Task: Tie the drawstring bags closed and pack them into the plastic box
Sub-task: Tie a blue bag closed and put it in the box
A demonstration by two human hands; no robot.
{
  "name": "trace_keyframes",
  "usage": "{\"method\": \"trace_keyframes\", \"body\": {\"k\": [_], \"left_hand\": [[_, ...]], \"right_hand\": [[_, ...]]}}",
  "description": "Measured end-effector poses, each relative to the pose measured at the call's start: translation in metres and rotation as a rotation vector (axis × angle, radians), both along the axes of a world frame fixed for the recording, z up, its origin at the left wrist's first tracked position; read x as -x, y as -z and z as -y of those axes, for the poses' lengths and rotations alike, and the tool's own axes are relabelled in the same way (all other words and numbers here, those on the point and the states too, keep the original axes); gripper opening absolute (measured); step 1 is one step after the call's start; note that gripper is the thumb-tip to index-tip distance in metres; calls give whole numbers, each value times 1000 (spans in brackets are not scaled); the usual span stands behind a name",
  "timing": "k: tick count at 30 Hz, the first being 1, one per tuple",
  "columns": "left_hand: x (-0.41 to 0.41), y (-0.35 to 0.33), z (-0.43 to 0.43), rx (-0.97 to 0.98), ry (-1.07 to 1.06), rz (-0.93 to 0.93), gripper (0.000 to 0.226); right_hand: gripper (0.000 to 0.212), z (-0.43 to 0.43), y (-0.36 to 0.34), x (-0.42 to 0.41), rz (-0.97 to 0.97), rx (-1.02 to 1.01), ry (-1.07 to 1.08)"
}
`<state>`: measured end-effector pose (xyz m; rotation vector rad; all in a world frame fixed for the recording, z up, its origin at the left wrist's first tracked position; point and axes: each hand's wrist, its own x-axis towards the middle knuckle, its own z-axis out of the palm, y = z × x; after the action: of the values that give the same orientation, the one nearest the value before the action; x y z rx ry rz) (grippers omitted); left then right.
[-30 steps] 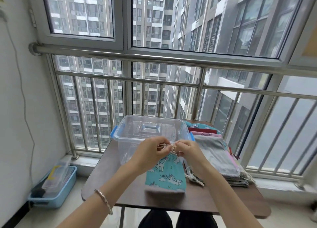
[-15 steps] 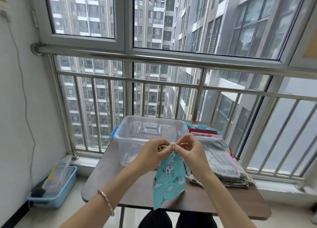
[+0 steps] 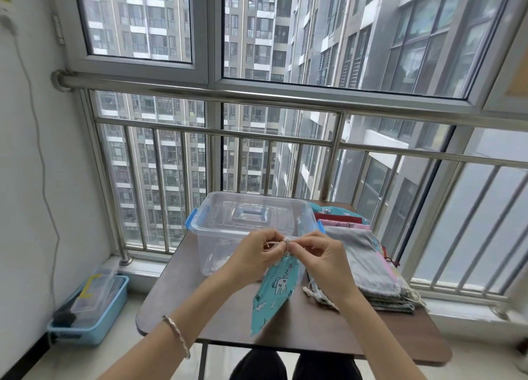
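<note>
A teal drawstring bag (image 3: 273, 291) printed with white unicorns hangs above the brown table (image 3: 314, 328), its mouth gathered tight. My left hand (image 3: 255, 255) and my right hand (image 3: 323, 258) meet at the bag's top, and each pinches the white drawstring (image 3: 286, 241) beside a small knot. Just behind my hands stands the clear plastic box (image 3: 251, 225) with blue latches and its lid on. To the right lies a stack of flat drawstring bags (image 3: 365, 262), a grey one on top.
More bags in teal, red and pink (image 3: 340, 216) lie behind the stack. A steel railing (image 3: 285, 99) and windows close off the far side. On the floor at left sits a blue bin (image 3: 88, 311) with a clear container inside. My knees show under the table.
The teal bag went from lying spread on the table to hanging narrow from its cord. Its mouth is now cinched, and my hands have risen slightly with it.
</note>
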<state>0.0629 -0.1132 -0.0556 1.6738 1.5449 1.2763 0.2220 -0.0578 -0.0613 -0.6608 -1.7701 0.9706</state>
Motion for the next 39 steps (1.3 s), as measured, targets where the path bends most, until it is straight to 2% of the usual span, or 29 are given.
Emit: {"method": "trace_keyframes", "body": {"k": [6,11,14,18,21,24,26,28,31,34,35,38,39], "left_hand": [[15,2,6,-84,-71,-183,17],[24,9,9,-91,-108,-116,13],[14,9,8,-11,-80,36,14],[8,7,6,35,-23,123,14],[5,8,7,51,-26,103,14],[3,8,8,69,-26,85,15],[3,6,9,50,-40,27,15],[4,5,9,41,-58,-23,15],[1,2,11,51,-79,-122,17],[0,1,11,11,-76,-214,14],[0,0,11,-26,-84,-282,11],[7,-5,10,-303,-233,-716,10],[7,-9,13,-326,-261,-792,12]], "right_hand": [[6,-6,1,-13,113,19,-6],[4,-11,3,-27,218,50,-50],[5,-12,1,-26,281,79,-129],[20,-12,-9,-20,336,159,-147],[36,-11,-17,-14,420,205,-117],[39,-12,-20,-11,561,261,-140],[38,-15,-20,-9,574,338,-181],[28,-15,-21,-8,545,377,-211],[14,-13,-22,-6,563,371,-198],[9,-13,-23,-2,569,352,-132],[9,-13,-22,-2,563,347,-113],[8,-14,-22,0,547,320,-74],[8,-14,-23,1,556,310,-63]]}}
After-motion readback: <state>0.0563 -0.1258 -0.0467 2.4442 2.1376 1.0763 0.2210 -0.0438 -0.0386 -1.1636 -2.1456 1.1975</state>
